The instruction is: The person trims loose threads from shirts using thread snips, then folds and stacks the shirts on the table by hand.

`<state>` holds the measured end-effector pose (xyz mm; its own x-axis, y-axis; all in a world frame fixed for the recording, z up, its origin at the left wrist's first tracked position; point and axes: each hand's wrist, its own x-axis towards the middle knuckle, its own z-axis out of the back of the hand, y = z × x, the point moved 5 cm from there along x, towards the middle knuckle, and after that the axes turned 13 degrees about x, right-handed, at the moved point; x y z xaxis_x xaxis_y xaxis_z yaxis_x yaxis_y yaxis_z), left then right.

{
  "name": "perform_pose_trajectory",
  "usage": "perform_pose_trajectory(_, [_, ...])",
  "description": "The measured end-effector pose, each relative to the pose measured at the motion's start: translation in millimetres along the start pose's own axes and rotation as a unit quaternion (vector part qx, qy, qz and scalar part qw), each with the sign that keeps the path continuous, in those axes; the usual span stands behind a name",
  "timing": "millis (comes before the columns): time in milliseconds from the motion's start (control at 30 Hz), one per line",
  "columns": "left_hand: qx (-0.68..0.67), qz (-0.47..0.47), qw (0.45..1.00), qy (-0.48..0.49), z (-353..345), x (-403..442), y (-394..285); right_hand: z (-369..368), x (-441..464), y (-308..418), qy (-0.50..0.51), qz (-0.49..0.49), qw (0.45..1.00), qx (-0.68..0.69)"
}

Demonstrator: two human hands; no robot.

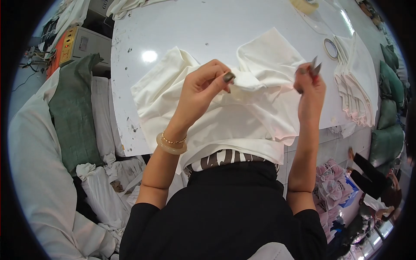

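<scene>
A white garment (225, 117) lies spread over the table's near edge and drapes toward my waist. My left hand (207, 82) is closed in a pinch on a gathered edge of it, raised a little above the table. My right hand (310, 84) is closed round a pair of thread snips (316, 68), their metal blades pointing up and apart, with a bit of red at the grip. That hand is slightly blurred beside the garment's right side. Whether its fingers also hold cloth or thread, I cannot tell.
On the white table (173, 26), a stack of folded white pieces (353, 82) lies at the right near a tape roll (330, 48). A yellowish tape roll (304, 5) is at the back. Fabric rolls (102, 117) and a control box (82, 45) stand left. Another person (377, 182) is far right.
</scene>
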<state>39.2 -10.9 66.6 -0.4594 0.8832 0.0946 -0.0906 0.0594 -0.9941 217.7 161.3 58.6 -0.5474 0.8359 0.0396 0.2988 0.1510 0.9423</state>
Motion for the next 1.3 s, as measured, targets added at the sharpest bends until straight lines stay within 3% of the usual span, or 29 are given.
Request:
perform_pose_trajectory(67, [0.01, -0.015, 1.0, -0.003, 0, -8, 3, -2, -8, -21, 0.007, -0.101, 0.993, -0.064])
perform_pose_trajectory(167, [0.024, -0.022, 0.999, -0.009, -1, -19, 10, -23, -21, -39, 0.111, -0.229, 0.967, -0.019])
perform_pose_trajectory(267, [0.023, -0.01, 0.999, -0.022, -1, -26, 13, -30, -24, -43, 0.121, -0.212, 0.969, -0.034])
perform_pose_trajectory(500, [-0.004, -0.014, 0.999, -0.045, 3, -18, 23, -45, -39, -15, 0.198, 0.049, 0.964, -0.172])
perform_pose_trajectory(533, [-0.008, 0.028, 0.996, -0.08, 6, -19, 31, -43, -43, -26, 0.188, 0.095, 0.96, -0.183])
perform_pose_trajectory(567, [-0.005, 0.033, 0.993, -0.113, 11, -21, 39, -41, -45, -37, 0.194, 0.191, 0.939, -0.208])
perform_pose_trajectory(600, [-0.035, 0.063, 0.987, -0.146, 12, -21, 47, -46, -47, -30, 0.203, 0.212, 0.925, -0.242])
perform_pose_trajectory(633, [-0.003, 0.065, 0.994, -0.09, 20, -14, 52, -49, -49, -26, 0.176, 0.249, 0.913, -0.271])
perform_pose_trajectory(700, [-0.058, 0.057, 0.992, -0.093, 18, -5, 52, -53, -49, -15, 0.144, 0.308, 0.883, -0.324])
perform_pose_trajectory(900, [-0.051, 0.014, 0.999, -0.01, 7, 10, 29, -49, -46, -9, 0.104, 0.205, 0.947, -0.223])
perform_pose_trajectory(1200, [-0.01, 0.005, 1.0, 0.002, 3, 11, 23, -47, -36, -12, 0.074, 0.139, 0.964, -0.213])
perform_pose_trajectory(1300, [0.04, -0.004, 0.999, 0.015, 0, 13, 12, -46, -15, -44, 0.137, 0.048, 0.959, -0.241])
